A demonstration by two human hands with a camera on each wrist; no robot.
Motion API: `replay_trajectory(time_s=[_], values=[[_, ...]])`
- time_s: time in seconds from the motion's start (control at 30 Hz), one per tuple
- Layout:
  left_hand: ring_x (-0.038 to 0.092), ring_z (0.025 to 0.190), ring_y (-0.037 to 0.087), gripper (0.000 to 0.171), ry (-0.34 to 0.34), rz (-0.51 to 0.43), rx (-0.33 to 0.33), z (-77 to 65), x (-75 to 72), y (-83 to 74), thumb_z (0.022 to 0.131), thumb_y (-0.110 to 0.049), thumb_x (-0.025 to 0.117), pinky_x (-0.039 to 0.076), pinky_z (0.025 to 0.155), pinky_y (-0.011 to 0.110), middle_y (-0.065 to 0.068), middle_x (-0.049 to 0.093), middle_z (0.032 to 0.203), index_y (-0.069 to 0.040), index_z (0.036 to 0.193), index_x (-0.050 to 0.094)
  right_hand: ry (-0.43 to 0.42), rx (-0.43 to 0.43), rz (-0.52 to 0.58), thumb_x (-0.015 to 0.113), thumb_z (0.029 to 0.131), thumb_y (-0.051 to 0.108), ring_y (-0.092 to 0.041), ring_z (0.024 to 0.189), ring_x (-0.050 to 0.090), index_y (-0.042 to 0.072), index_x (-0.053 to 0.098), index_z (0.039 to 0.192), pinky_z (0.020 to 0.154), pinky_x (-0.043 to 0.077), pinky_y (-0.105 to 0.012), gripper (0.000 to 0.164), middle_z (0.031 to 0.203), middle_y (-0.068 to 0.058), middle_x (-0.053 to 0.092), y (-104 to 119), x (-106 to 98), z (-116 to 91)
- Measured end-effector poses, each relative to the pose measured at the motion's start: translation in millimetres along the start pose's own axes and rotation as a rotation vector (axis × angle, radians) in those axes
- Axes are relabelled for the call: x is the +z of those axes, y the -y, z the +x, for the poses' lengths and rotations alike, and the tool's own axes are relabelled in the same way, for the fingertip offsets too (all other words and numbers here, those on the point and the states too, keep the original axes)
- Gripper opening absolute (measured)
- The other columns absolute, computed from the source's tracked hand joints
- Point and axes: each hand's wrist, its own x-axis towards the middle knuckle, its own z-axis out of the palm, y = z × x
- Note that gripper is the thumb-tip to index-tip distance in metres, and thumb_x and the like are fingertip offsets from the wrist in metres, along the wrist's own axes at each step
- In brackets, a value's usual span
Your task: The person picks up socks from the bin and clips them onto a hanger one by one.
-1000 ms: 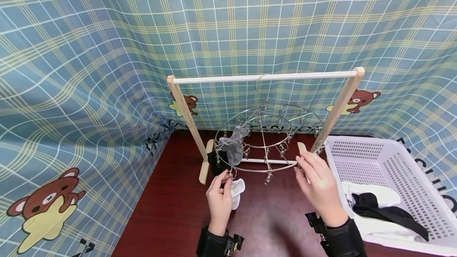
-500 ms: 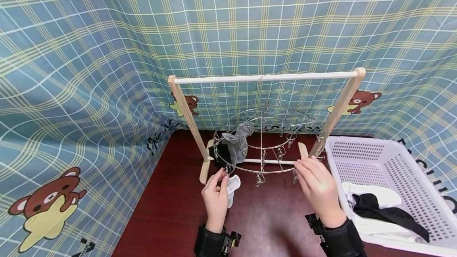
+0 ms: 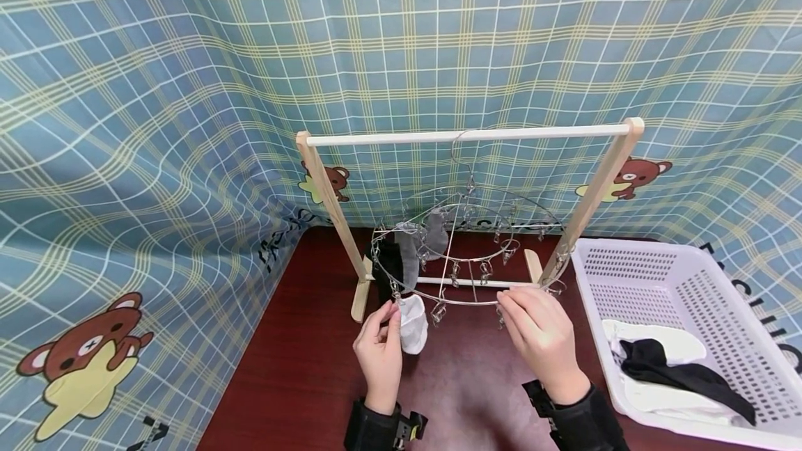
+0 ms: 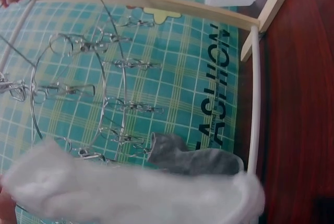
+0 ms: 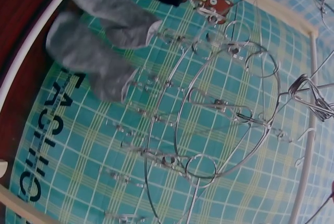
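Observation:
A round wire clip hanger (image 3: 474, 303) hangs by its hook from a rack's white bar. In the head view, my left hand (image 3: 379, 353) pinches a metal clip at the front left of the outer ring. A white sock (image 3: 413, 326) dangles right beside those fingertips and fills the bottom of the left wrist view. My right hand (image 3: 540, 336) pinches the outer ring at the front right. Two grey socks (image 5: 88, 59) and a black sock (image 3: 386, 266) hang from clips on the left side. Several other clips (image 3: 438, 312) hold nothing.
The wooden rack (image 3: 592, 204) stands on a dark red table (image 3: 282, 353). At the right is a white perforated basket (image 3: 639, 249) with white socks (image 3: 654, 339) and a black sock (image 3: 686, 373) in it. Checked cloth (image 3: 401, 40) covers the walls behind and beside.
The hanger has turned, its front clips travelling left and the grey and black socks shifting round. My right hand has moved left with the ring; the left stays near the front-left clip.

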Motion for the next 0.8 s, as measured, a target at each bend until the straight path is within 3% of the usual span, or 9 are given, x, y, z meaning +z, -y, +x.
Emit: replay_trajectory(time_s=[0.17, 0.37, 0.5, 0.8], values=[[0.063, 0.07, 0.021, 0.026, 0.122, -0.007, 0.037, -3.0, 4.0, -2.8, 0.07, 0.015, 0.064, 0.051, 0.058, 0.018, 0.021, 0.063, 0.087, 0.012, 0.096, 0.06, 0.014, -0.001, 0.017, 0.055, 0.087, 0.01, -0.032, 0.065, 0.058, -0.006, 0.067, 0.08, 0.062, 0.046, -0.038, 0.021, 0.073, -0.014, 0.062, 4, 3, 0], [0.063, 0.077, 0.029, 0.031, 0.289, -0.086, 0.042, -5.9, 11.0, -5.8, 0.074, 0.013, 0.062, 0.052, 0.065, 0.022, 0.024, 0.06, 0.099, 0.012, 0.104, 0.057, 0.025, 0.001, 0.02, 0.054, 0.088, 0.01, -0.032, 0.067, 0.058, -0.006, 0.067, 0.08, 0.062, 0.046, -0.039, 0.022, 0.074, -0.014, 0.063, 8, 4, 1], [0.063, 0.077, 0.028, 0.03, 0.298, -0.098, 0.083, -7.8, 15.8, -6.4, 0.073, 0.015, 0.062, 0.052, 0.066, 0.022, 0.023, 0.06, 0.098, 0.012, 0.102, 0.058, 0.029, -0.003, 0.011, 0.053, 0.088, 0.009, -0.031, 0.068, 0.059, -0.006, 0.067, 0.079, 0.063, 0.047, -0.039, 0.022, 0.076, -0.015, 0.063, 12, 4, 2], [0.061, 0.085, 0.023, 0.02, 0.233, -0.114, 0.174, -7.7, 23.2, -9.9, 0.072, 0.015, 0.063, 0.052, 0.069, 0.024, 0.021, 0.063, 0.091, 0.008, 0.09, 0.062, 0.006, -0.026, 0.029, 0.053, 0.088, 0.007, -0.032, 0.068, 0.059, -0.007, 0.067, 0.078, 0.062, 0.047, -0.038, 0.021, 0.076, -0.016, 0.064, 15, 7, 5]])
